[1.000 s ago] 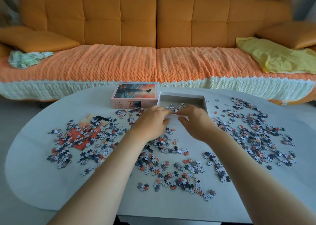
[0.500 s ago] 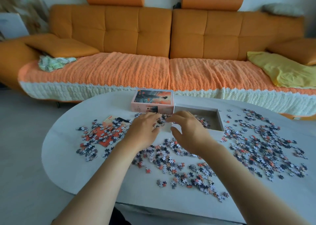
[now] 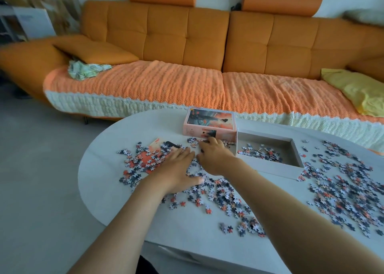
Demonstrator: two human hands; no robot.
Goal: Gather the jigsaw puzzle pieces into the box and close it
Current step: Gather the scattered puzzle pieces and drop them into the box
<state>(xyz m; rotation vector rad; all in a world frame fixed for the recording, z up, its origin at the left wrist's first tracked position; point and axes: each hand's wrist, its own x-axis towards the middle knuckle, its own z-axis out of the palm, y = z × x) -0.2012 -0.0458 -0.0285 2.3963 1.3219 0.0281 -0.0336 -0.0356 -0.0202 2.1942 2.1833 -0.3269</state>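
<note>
Head view: hands (image 3: pixel 176 169) on puzzle pieces (image 3: pixel 218 192) just left of box (image 3: pixel 270 168).

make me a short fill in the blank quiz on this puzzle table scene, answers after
1. The open box stands on the table to the ____ of its lid.
2. The open box holds some puzzle pieces, but ____ of them lie loose on the table.
3. The flat hand on the loose pieces is the person's ____ one.
4. The sofa behind the table is ____ in colour.

Missing words: right; most; left; orange
</note>
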